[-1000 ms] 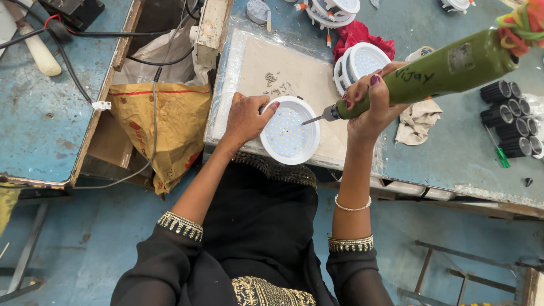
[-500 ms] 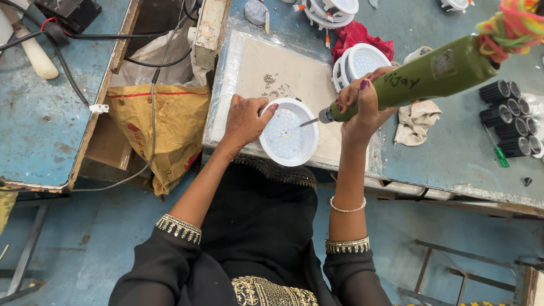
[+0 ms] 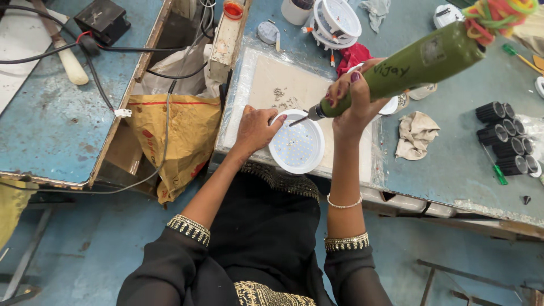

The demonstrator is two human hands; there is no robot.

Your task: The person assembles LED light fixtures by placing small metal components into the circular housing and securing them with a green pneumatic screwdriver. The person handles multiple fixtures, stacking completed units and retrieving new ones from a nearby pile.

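Screwdriver [image 3: 396, 71], a long green powered one, sits clenched in the right hand [image 3: 351, 99], its bit angled down to the upper left rim of the white round lamp [image 3: 297, 148]. The left hand [image 3: 255, 127] is closed on the lamp's left edge, pinning it to the pale mat [image 3: 272, 79] at the near side of the table [image 3: 453, 164]. The lamp looks like light, rigid plastic, smooth enough to skid, so the rim is the sensible hold; its dotted face seems fragile. The driver looks heavy, best gripped low near the bit.
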